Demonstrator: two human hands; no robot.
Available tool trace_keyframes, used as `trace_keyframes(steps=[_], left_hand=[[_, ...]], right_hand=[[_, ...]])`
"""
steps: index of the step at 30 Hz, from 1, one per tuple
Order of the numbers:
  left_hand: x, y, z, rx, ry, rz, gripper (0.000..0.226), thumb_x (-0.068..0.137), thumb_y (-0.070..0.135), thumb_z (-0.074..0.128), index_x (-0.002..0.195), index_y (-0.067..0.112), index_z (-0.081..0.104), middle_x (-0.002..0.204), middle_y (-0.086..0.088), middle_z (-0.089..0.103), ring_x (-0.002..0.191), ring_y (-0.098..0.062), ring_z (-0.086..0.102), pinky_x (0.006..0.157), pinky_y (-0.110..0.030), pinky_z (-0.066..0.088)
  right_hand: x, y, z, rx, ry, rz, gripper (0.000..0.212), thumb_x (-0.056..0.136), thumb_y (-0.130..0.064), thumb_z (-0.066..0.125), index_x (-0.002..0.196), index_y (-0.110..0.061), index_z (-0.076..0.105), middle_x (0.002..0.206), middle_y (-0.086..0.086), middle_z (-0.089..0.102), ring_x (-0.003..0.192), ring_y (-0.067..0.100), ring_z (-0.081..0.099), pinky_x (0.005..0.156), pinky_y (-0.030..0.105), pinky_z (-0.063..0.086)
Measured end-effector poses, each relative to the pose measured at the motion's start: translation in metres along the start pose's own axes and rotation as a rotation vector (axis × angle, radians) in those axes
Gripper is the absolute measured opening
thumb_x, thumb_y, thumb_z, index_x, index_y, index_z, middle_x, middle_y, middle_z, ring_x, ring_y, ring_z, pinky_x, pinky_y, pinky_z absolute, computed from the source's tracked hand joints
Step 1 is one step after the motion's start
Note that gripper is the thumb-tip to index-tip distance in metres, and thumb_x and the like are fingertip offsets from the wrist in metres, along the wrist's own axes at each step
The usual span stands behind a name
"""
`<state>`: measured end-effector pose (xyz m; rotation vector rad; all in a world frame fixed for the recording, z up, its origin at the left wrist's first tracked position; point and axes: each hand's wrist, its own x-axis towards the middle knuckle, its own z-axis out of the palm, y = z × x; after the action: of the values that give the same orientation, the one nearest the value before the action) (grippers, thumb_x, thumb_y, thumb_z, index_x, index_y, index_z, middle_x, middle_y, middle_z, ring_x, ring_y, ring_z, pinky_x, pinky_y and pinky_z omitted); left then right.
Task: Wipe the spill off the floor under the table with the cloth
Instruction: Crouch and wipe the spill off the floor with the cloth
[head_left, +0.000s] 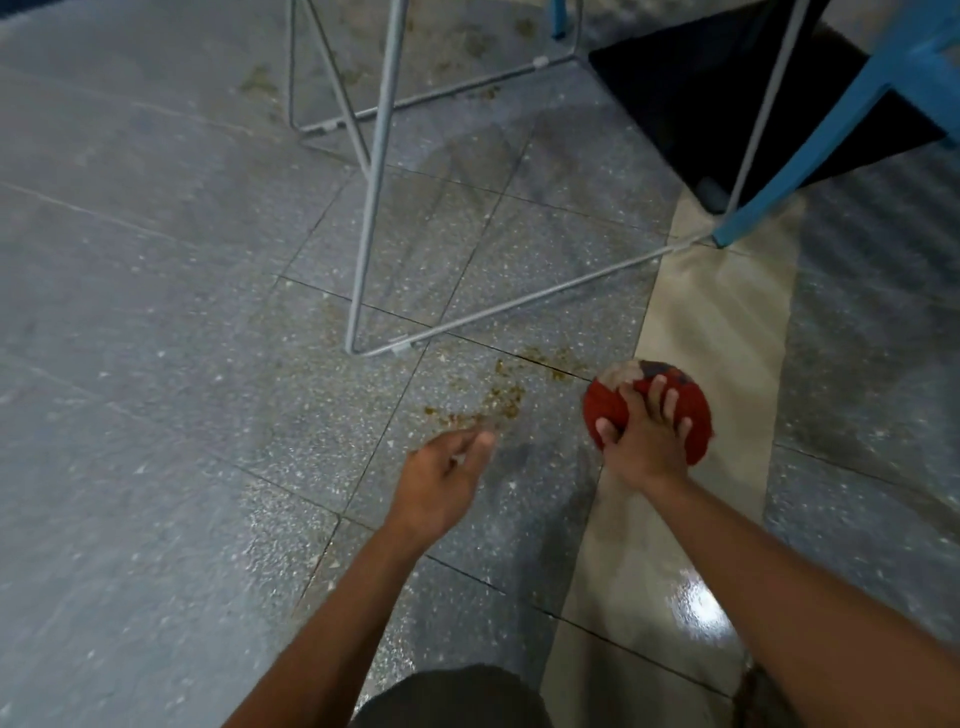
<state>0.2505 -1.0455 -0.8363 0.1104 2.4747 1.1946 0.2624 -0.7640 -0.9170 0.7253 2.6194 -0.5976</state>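
Speckled grey floor tiles (156, 322) beneath the wire-legged table (371, 208) bore a brown spill (493, 400) as the right hand (647, 441) clutched a bunched red cloth (608, 402) just beside it, apparently ready to wipe, while the left hand (441, 478) hovered loose-fingered and empty.

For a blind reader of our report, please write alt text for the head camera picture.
The right hand presses a bunched red cloth on the tiled floor, beside brownish spill crumbs near a grey wire table leg. The empty left hand hovers open just short of the crumbs.
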Motion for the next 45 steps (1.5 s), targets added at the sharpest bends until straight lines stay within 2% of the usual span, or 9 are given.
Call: trace_keyframes(steps=[4, 10, 13, 16, 21, 25, 31, 38, 45], left_hand=[[-0.026, -0.023, -0.007, -0.089, -0.012, -0.056, 0.049, 0.1, 0.069, 0.045, 0.107, 0.034, 0.079, 0.103, 0.019, 0.071, 0.091, 0.012, 0.064, 0.084, -0.007, 0.047], [-0.028, -0.041, -0.039, -0.121, 0.086, -0.155, 0.052, 0.098, 0.067, 0.044, 0.103, 0.029, 0.079, 0.094, 0.016, 0.071, 0.087, 0.002, 0.065, 0.082, -0.018, 0.048], [-0.027, -0.04, -0.035, -0.136, 0.064, -0.167, 0.043, 0.097, 0.069, 0.044, 0.103, 0.041, 0.076, 0.101, 0.015, 0.077, 0.095, 0.006, 0.067, 0.088, -0.023, 0.052], [-0.024, -0.034, -0.023, -0.16, 0.048, -0.158, 0.048, 0.098, 0.067, 0.045, 0.111, 0.036, 0.079, 0.109, 0.01, 0.079, 0.101, 0.004, 0.068, 0.094, -0.028, 0.054], [-0.018, -0.025, -0.013, -0.191, 0.018, -0.155, 0.059, 0.095, 0.073, 0.044, 0.12, 0.032, 0.079, 0.114, 0.02, 0.076, 0.109, 0.004, 0.069, 0.102, -0.032, 0.055], [-0.016, -0.033, -0.019, -0.207, -0.036, -0.156, 0.065, 0.079, 0.097, 0.042, 0.102, 0.048, 0.077, 0.108, 0.022, 0.079, 0.105, 0.005, 0.072, 0.1, -0.038, 0.058], [-0.032, -0.038, -0.028, -0.209, -0.035, -0.192, 0.081, 0.071, 0.104, 0.039, 0.112, 0.045, 0.076, 0.111, 0.022, 0.078, 0.107, 0.005, 0.071, 0.103, -0.04, 0.058], [-0.043, -0.044, -0.033, -0.285, 0.005, -0.229, 0.078, 0.072, 0.101, 0.044, 0.115, 0.044, 0.075, 0.111, 0.02, 0.079, 0.107, 0.001, 0.073, 0.104, -0.044, 0.058], [-0.058, -0.05, -0.032, -0.286, 0.008, -0.253, 0.073, 0.072, 0.102, 0.041, 0.11, 0.049, 0.072, 0.114, 0.018, 0.078, 0.11, -0.001, 0.072, 0.105, -0.044, 0.056]], right_hand=[[0.065, -0.029, -0.035, 0.021, -0.056, -0.031, 0.073, 0.094, -0.043, 0.061, 0.156, -0.032, 0.024, 0.169, 0.008, -0.012, 0.155, 0.031, -0.011, 0.123, 0.056, 0.001], [0.06, -0.034, -0.035, -0.053, -0.104, -0.14, 0.072, 0.098, -0.043, 0.057, 0.158, -0.034, 0.018, 0.169, 0.004, -0.01, 0.155, 0.029, -0.009, 0.122, 0.06, 0.002], [0.012, -0.011, -0.016, -0.081, -0.131, -0.229, 0.074, 0.098, -0.045, 0.055, 0.159, -0.037, 0.013, 0.168, 0.003, -0.014, 0.155, 0.026, -0.013, 0.123, 0.057, 0.0], [-0.015, 0.0, -0.003, -0.132, -0.16, -0.275, 0.073, 0.098, -0.047, 0.054, 0.158, -0.042, 0.012, 0.167, -0.002, -0.021, 0.152, 0.02, -0.021, 0.123, 0.053, -0.007], [0.052, -0.038, -0.029, -0.179, -0.23, -0.311, 0.082, 0.095, -0.044, 0.062, 0.158, -0.044, 0.01, 0.167, 0.001, -0.022, 0.154, 0.025, -0.018, 0.122, 0.058, -0.002], [0.066, -0.063, -0.027, -0.24, -0.213, -0.281, 0.083, 0.099, -0.041, 0.056, 0.157, -0.045, -0.003, 0.165, 0.004, -0.026, 0.153, 0.028, -0.02, 0.121, 0.063, 0.0], [-0.012, -0.032, -0.002, -0.311, -0.3, -0.407, 0.086, 0.1, -0.037, 0.055, 0.154, -0.052, -0.01, 0.159, -0.006, -0.036, 0.149, 0.02, -0.028, 0.122, 0.058, -0.004], [0.056, -0.075, -0.028, -0.313, -0.313, -0.314, 0.088, 0.099, -0.032, 0.057, 0.156, -0.046, -0.008, 0.164, -0.001, -0.029, 0.152, 0.025, -0.023, 0.121, 0.063, 0.0], [-0.046, -0.004, 0.0, -0.339, -0.324, -0.371, 0.087, 0.101, -0.03, 0.051, 0.156, -0.045, -0.015, 0.159, -0.006, -0.038, 0.15, 0.021, -0.027, 0.12, 0.06, 0.002]])
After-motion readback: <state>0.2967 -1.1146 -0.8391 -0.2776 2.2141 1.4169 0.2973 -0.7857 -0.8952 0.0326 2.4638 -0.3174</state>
